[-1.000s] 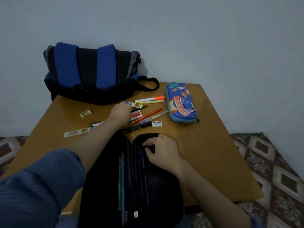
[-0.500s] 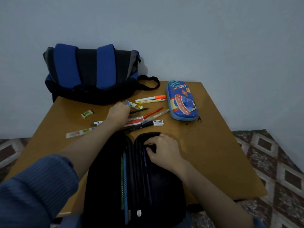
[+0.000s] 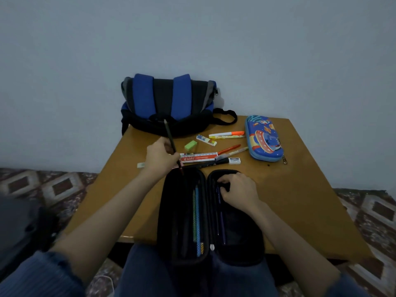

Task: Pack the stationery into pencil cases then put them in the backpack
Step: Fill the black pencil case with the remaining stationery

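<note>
Two pencil cases are in view: a black pencil case (image 3: 211, 213) lies open like a book under both hands, its near end hanging past the near edge of the wooden table (image 3: 300, 200), and a closed blue printed pencil case (image 3: 264, 138) sits well beyond and to the right of the right hand; one blue-and-black backpack (image 3: 168, 107) stands at the far edge against the wall, beyond the left hand. The left hand (image 3: 161, 156) is closed around one dark pencil (image 3: 170, 139), held tilted with its lower tip over the far end of the case's left half; the right hand (image 3: 239, 190) is curled, fingertips pressing on the far end of the right half. Inside the left half lie two pencils (image 3: 196, 215), green and blue; the right half holds at least one purple pen (image 3: 220, 211). Between the left hand and the blue case lie, loose: one ruler (image 3: 198, 157), one green eraser (image 3: 190, 145), one printed eraser (image 3: 206, 140), one white eraser (image 3: 234, 161), one orange-capped marker (image 3: 226, 133), one yellow pen (image 3: 227, 136), one red pen (image 3: 228, 149), one grey pen (image 3: 232, 154), one black marker (image 3: 205, 163); a small pale piece (image 3: 141, 165) lies just left of the left hand. Bare tabletop lies right of the right hand out to the right edge.
</note>
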### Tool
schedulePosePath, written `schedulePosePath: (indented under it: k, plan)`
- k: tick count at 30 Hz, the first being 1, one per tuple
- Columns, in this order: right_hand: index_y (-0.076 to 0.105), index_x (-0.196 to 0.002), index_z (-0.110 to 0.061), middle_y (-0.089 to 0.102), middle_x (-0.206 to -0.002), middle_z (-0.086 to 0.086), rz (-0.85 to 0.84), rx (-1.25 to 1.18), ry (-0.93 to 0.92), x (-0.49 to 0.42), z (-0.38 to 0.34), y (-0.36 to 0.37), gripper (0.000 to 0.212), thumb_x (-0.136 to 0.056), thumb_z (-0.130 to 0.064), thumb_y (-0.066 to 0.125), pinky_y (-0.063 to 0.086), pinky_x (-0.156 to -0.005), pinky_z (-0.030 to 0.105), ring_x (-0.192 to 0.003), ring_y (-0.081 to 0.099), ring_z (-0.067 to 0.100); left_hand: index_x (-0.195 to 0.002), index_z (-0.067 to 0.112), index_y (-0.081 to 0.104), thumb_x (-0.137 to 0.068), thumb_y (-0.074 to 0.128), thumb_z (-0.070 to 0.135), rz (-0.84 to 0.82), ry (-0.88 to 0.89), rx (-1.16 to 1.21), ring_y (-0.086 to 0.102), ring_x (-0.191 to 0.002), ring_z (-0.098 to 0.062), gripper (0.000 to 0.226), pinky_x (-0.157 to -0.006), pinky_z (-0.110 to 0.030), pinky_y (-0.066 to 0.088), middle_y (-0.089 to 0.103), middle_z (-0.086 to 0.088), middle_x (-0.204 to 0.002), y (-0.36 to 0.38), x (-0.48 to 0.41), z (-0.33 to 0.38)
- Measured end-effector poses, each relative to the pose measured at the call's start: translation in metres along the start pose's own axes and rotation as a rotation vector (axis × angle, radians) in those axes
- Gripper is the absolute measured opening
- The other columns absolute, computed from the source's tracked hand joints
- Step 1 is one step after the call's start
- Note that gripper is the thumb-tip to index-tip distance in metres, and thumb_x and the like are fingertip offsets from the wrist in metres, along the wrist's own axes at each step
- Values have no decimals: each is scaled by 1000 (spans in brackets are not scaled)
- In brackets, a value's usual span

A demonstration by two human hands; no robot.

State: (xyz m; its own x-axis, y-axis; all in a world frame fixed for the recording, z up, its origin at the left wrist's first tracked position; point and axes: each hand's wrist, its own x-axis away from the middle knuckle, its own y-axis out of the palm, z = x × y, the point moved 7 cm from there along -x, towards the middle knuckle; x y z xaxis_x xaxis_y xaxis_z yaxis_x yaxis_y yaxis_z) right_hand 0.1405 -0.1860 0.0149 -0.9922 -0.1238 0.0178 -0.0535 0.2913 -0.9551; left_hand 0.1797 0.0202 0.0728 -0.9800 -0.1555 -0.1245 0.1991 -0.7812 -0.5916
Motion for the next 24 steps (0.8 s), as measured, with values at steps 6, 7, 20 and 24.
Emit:
schedulePosePath:
  k: [6,7,20,24]
  plan:
    - [60,-121,-27,65,-117,-8,5,14,5,1,0,-1,34,-89,-27,52,47,-82,27,-113,54,13,-100,5,50,-83,64,0,-59,-256,161,66,-70,-24,23,-73,-38,57,64,-15,-90,-1,46,-48]
    - [60,-121,-27,65,-117,-7,6,12,6,1,-2,-1,34,-88,-26,52,48,-81,27,-111,55,14,-105,4,50,-83,64,-2,-89,-290,185,66,-71,-23,27,-72,-37,58,65,-15,-89,2,52,-52]
    - [59,-124,-27,64,-120,-7,7,25,4,3,-1,-1,37,-88,-26,52,47,-78,25,-109,57,15,-100,-3,59,-97,44,14,-528,-317,-4,61,-46,-13,23,-64,-29,57,68,-14,-72,42,98,-46]
    - [58,-125,-28,64,-120,-7,8,35,1,3,-2,-1,37,-88,-27,51,47,-81,25,-113,54,14,-82,11,58,-88,64,21,-512,-302,-74,61,-53,-12,12,-62,-24,56,64,-4,-74,45,103,-46]
